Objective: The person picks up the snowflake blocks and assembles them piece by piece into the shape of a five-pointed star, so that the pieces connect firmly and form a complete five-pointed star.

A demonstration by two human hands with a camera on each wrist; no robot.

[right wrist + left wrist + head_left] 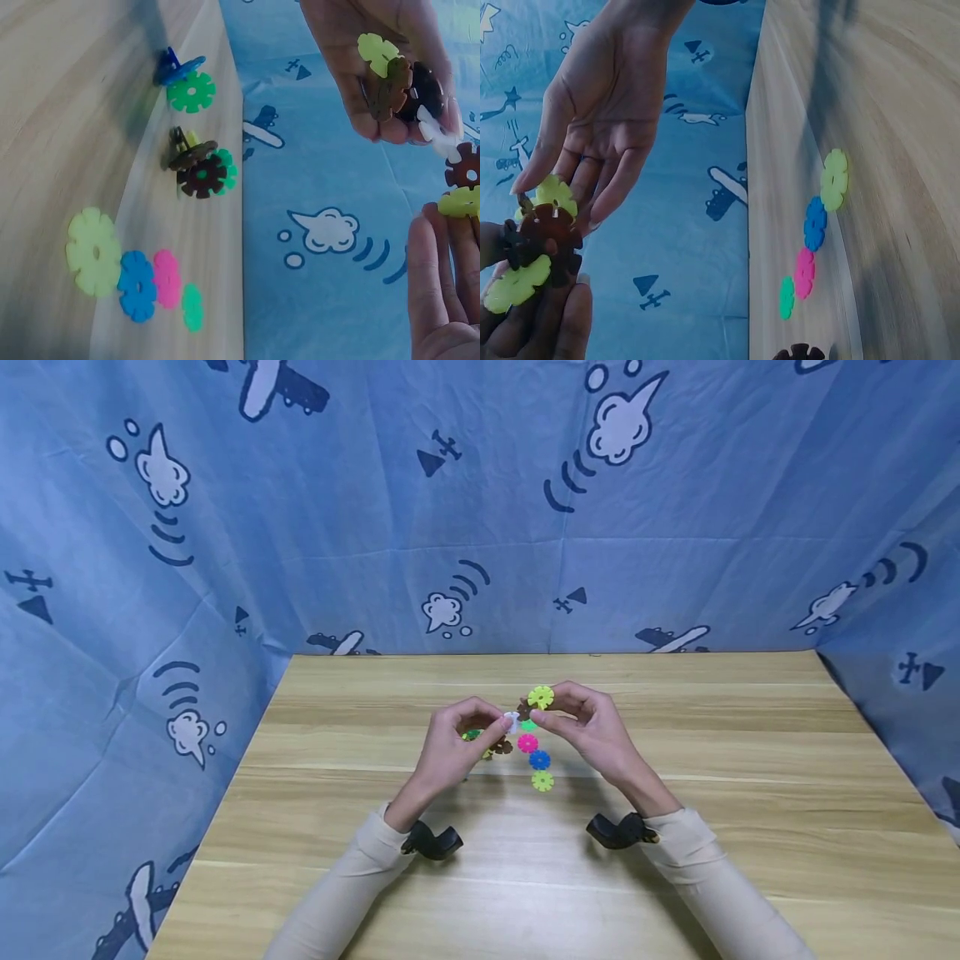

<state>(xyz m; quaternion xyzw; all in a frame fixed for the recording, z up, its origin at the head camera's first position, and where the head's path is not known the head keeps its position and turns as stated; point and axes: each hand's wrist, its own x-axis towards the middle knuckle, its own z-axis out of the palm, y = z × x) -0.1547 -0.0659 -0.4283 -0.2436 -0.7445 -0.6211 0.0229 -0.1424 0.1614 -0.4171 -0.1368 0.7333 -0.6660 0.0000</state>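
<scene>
Both hands meet in the air over the table. With fingers and thumb, my left hand (459,743) grips a joined cluster of notched flower discs. In the right wrist view, the cluster shows a yellow disc (377,52), dark brown discs (394,91) and a white disc (437,136) at its end. My right hand (592,727) pinches a brown disc (466,169) joined to a yellow disc (541,697). The white disc points toward that brown disc, close beside it. In the left wrist view, the fingers partly hide the pieces.
Below the hands, a row of loose discs lies on the wooden table (750,777): green (193,307), pink (528,742), blue (539,760) and yellow (543,781). To the left stand a brown-and-green cluster (202,178) and a blue disc (180,70) beside a green disc (191,92). A patterned blue curtain (480,510) hangs behind.
</scene>
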